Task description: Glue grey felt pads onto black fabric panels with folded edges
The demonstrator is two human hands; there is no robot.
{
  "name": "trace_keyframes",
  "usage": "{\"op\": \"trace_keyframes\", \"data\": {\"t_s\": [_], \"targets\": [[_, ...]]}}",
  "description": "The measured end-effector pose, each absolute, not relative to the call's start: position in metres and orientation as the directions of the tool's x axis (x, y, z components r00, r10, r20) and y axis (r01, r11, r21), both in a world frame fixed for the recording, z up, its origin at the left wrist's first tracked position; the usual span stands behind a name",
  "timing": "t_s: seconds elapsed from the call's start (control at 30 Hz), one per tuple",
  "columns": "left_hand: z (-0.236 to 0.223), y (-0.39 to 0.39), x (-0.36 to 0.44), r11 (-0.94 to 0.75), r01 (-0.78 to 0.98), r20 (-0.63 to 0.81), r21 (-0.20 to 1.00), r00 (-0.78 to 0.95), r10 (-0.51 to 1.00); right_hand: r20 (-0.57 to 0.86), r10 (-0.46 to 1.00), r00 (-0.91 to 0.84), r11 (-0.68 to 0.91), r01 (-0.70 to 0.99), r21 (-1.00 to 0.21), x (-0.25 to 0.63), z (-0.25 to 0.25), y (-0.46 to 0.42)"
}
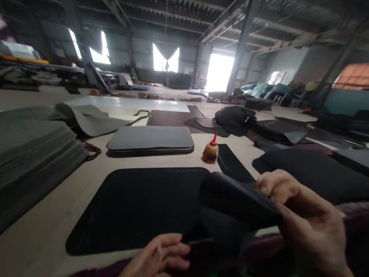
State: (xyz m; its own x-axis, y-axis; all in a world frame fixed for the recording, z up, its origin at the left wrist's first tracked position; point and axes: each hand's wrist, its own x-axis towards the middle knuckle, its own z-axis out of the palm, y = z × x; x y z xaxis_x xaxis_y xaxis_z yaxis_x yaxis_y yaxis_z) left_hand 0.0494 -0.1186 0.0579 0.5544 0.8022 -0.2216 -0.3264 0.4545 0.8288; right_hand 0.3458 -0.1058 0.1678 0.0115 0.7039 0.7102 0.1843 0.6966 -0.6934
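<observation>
Handling a curled dark sheet [237,202], I reckon
Left hand [160,260] is spreading loosely, contact unclear; right hand [309,215] is pinching the sheet, which is curling nearer than the red-tipped bottle [210,152]. Controlling that curl is calling for steady fingers.

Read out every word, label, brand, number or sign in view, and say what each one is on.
No text can be read anywhere in this view.
Bottle: no readable label.
Black sheet and the dark piece in the right hand: no readable marks.
Grey stack: none readable.
Background: too dim and blurred to tell whether anything is written there.
</observation>
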Motion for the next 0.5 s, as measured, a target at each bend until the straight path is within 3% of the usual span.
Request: {"op": "trace_keyframes", "data": {"t_s": [0.13,0.23,0.37,0.5], "targets": [[0.072,-0.123,0.079,0.357,-0.494,-0.044,0.792,0.538,0.842,0.666,0.740,-0.096,0.672,0.111,-0.732,0.325,0.170,-0.122],[0.086,-0.125,0.081,0.325,-0.497,0.002,0.804,0.550,0.835,0.635,0.755,-0.161,0.653,0.093,-0.752,0.314,0.168,-0.126],[0.100,-0.128,0.071,0.457,-0.423,-0.107,0.783,0.632,0.768,0.599,0.777,-0.193,0.617,0.047,-0.785,0.307,0.164,-0.130],[0.107,-0.135,0.066,0.537,-0.495,-0.154,0.683,0.621,0.769,0.557,0.798,-0.228,0.566,-0.033,-0.824,0.302,0.159,-0.139]]}}
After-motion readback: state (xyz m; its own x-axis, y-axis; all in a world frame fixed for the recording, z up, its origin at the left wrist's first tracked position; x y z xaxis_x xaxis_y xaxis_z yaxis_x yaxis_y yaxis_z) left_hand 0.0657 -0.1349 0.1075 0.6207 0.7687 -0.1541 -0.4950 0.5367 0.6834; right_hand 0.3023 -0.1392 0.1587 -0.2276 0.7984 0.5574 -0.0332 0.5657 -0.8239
